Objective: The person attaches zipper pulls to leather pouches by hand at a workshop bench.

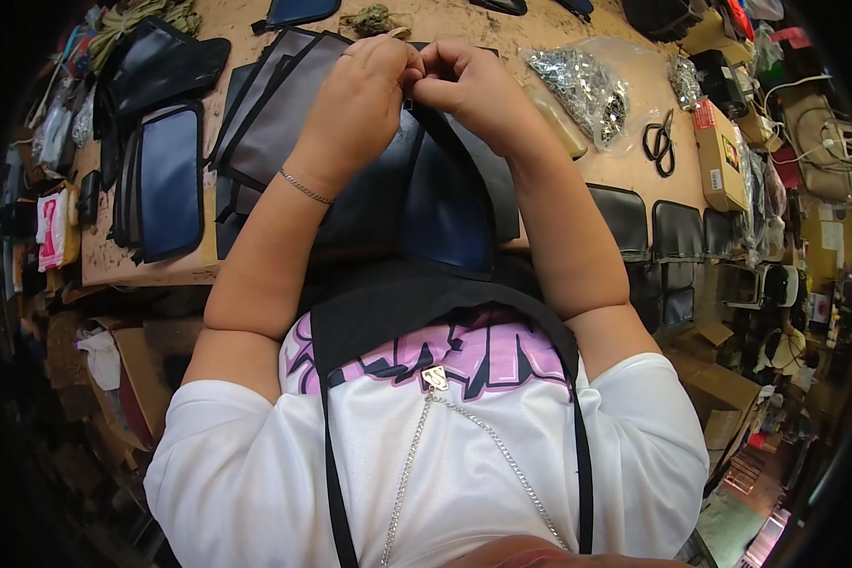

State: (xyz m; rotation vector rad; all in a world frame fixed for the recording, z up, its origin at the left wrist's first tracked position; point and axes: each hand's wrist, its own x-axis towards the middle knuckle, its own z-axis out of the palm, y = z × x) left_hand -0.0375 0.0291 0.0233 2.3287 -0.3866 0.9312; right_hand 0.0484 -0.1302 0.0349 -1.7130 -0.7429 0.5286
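My left hand (pixel 374 90), with a chain bracelet at its wrist, is closed in a pinch at the far end of a black zipper strip (pixel 435 118). Against it, my right hand (pixel 469 93) pinches at the same spot, fingertips nearly touching the left ones. A small metal piece, apparently a zipper slider (pixel 408 103), shows just below the fingers. The strip runs down along a dark blue panel (pixel 445 213) that hangs over the table edge near my apron. What lies right between the fingertips is hidden.
Grey black-edged panels (pixel 273 109) lie left of my hands, beside a stack of blue panels (pixel 172 185). On the right are a clear bag of small metal parts (pixel 582 90), black-handled scissors (pixel 660 144) and a cardboard box (pixel 719 156). Black pouches (pixel 677 230) hang at the edge.
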